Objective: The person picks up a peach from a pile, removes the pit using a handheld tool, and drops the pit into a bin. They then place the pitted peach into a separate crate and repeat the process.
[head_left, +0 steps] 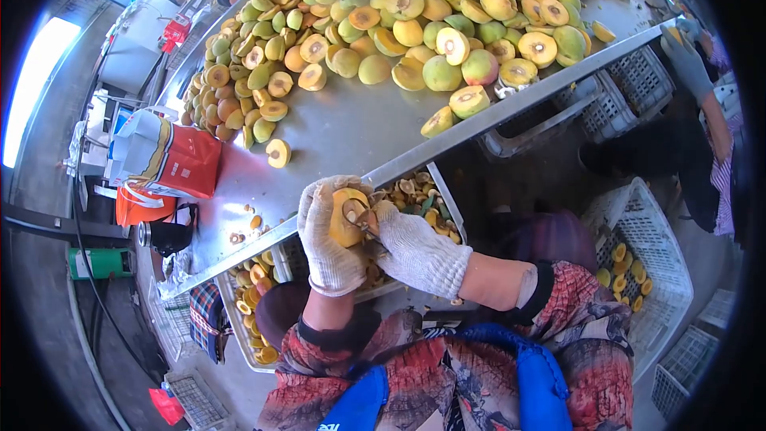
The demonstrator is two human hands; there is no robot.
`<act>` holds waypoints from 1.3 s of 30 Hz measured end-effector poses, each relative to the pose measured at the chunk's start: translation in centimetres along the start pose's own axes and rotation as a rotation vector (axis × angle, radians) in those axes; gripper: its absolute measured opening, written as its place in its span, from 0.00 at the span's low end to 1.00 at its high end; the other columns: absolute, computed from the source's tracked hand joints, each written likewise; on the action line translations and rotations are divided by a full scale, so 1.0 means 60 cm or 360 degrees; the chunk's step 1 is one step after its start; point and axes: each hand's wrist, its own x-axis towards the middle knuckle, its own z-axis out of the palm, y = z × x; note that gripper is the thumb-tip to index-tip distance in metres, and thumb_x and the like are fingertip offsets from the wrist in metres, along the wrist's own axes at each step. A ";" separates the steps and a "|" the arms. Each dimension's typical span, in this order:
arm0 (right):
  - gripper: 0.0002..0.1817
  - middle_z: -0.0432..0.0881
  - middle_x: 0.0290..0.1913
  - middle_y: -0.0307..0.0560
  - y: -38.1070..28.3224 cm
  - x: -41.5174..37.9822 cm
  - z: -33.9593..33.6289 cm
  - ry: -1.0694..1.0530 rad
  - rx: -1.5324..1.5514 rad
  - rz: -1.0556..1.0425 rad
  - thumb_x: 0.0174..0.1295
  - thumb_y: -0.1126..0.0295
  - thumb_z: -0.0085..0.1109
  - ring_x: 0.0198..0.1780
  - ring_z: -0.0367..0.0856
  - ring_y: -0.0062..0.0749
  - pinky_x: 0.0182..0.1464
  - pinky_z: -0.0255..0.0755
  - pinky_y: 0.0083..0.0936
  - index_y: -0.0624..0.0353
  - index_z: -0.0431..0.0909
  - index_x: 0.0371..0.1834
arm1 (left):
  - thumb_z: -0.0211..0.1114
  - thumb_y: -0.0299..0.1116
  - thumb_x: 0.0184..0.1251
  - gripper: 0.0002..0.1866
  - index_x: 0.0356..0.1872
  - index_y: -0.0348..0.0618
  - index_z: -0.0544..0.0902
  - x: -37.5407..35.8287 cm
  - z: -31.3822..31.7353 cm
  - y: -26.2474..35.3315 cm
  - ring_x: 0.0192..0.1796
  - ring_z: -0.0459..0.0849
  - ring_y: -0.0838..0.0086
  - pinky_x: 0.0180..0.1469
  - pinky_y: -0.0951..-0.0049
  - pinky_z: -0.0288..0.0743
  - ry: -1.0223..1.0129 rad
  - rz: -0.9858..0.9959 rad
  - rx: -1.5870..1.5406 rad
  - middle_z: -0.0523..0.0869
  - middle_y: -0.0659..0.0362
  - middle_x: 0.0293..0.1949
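My left hand point(323, 235), in a white knit glove, is wrapped round a yellow peach half point(345, 215) just off the table's front edge. The cut face with its brown hollow points to the right. My right hand point(419, 247), gloved too, is closed on a small metal pitting tool point(369, 222), whose tip is at the middle of that face. Its handle is mostly hidden by the fingers. Beneath both hands is a crate point(447, 199) with brown stones and scraps. Many peach halves point(407, 32) are heaped on the metal table point(335, 128).
A red and white bag point(187, 161) and a black flask point(167, 235) stand at the table's left. Peach halves lie in a crate point(267, 365) at lower left and a white basket point(670, 279) at right. A co-worker's gloved hand point(686, 64) is at the table's right edge.
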 end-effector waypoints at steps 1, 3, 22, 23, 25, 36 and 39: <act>0.18 0.78 0.39 0.64 -0.003 -0.004 -0.001 0.0029 0.0018 -0.0013 0.62 0.67 0.55 0.42 0.79 0.62 0.41 0.74 0.50 0.60 0.67 0.53 | 0.55 0.40 0.70 0.15 0.43 0.35 0.77 -0.002 0.002 0.001 0.44 0.81 0.65 0.50 0.67 0.75 -0.0008 0.0023 0.0049 0.82 0.50 0.40; 0.19 0.77 0.43 0.66 -0.014 -0.007 -0.014 -0.0073 0.0139 0.0061 0.59 0.69 0.55 0.43 0.78 0.63 0.42 0.75 0.50 0.62 0.68 0.53 | 0.55 0.39 0.70 0.15 0.42 0.35 0.77 -0.006 0.005 0.003 0.43 0.82 0.66 0.50 0.67 0.75 -0.0023 0.0067 0.0145 0.82 0.49 0.39; 0.23 0.77 0.43 0.66 -0.011 -0.028 0.001 -0.0246 0.0381 0.0169 0.60 0.62 0.57 0.44 0.78 0.63 0.45 0.75 0.47 0.65 0.66 0.54 | 0.57 0.44 0.67 0.19 0.42 0.33 0.78 -0.018 0.009 0.025 0.43 0.81 0.68 0.51 0.68 0.74 -0.0303 0.0159 0.0712 0.83 0.50 0.40; 0.22 0.77 0.42 0.67 -0.011 -0.029 0.002 -0.0240 0.0408 0.0193 0.61 0.62 0.55 0.44 0.78 0.63 0.44 0.75 0.47 0.65 0.67 0.54 | 0.56 0.45 0.67 0.21 0.41 0.32 0.77 -0.014 0.007 0.027 0.41 0.81 0.66 0.49 0.67 0.74 -0.0334 0.0158 0.0805 0.83 0.48 0.39; 0.21 0.78 0.41 0.68 -0.011 -0.033 0.006 -0.0239 0.0464 0.0238 0.63 0.62 0.53 0.43 0.79 0.63 0.42 0.74 0.47 0.65 0.67 0.53 | 0.56 0.47 0.66 0.22 0.40 0.31 0.77 -0.006 -0.001 0.034 0.40 0.82 0.64 0.47 0.66 0.76 -0.0437 0.0101 0.0916 0.83 0.47 0.37; 0.27 0.78 0.43 0.67 -0.032 -0.029 -0.013 -0.0500 0.0615 0.0529 0.60 0.58 0.60 0.47 0.79 0.61 0.48 0.74 0.43 0.68 0.66 0.54 | 0.63 0.48 0.60 0.22 0.35 0.32 0.81 0.018 0.004 0.069 0.36 0.81 0.69 0.41 0.72 0.74 -0.0717 -0.0213 0.1171 0.84 0.49 0.35; 0.27 0.78 0.42 0.67 -0.025 -0.029 -0.001 -0.0457 0.0630 0.0487 0.60 0.58 0.60 0.47 0.79 0.60 0.49 0.74 0.42 0.68 0.66 0.54 | 0.64 0.45 0.60 0.20 0.38 0.33 0.82 0.024 -0.001 0.072 0.38 0.80 0.73 0.43 0.74 0.73 -0.0751 -0.0230 0.1138 0.84 0.54 0.35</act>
